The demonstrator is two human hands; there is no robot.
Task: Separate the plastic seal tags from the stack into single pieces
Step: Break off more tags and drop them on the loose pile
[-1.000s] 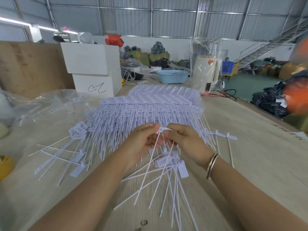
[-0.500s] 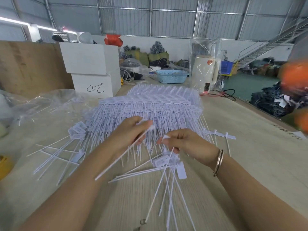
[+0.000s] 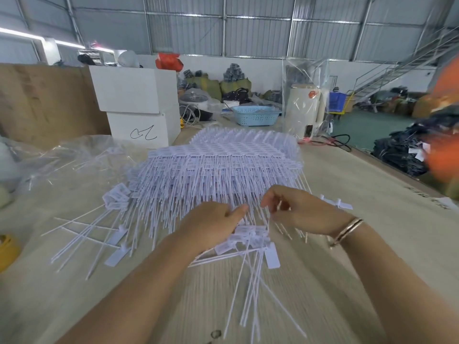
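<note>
The stack of seal tags (image 3: 223, 165) lies on the desk (image 3: 372, 219). Just in front of it, the left hand (image 3: 211, 227) rests with its grip loosely spread, and the right hand (image 3: 298, 209) pinches 1 tag strip (image 3: 269, 219). Loose single tags (image 3: 248, 247) lie nearer still.

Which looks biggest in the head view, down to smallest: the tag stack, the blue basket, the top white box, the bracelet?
1. Tag stack
2. Top white box
3. Blue basket
4. Bracelet

The stack and bracelet lie nearer the camera, so true sizes may differ.
</note>
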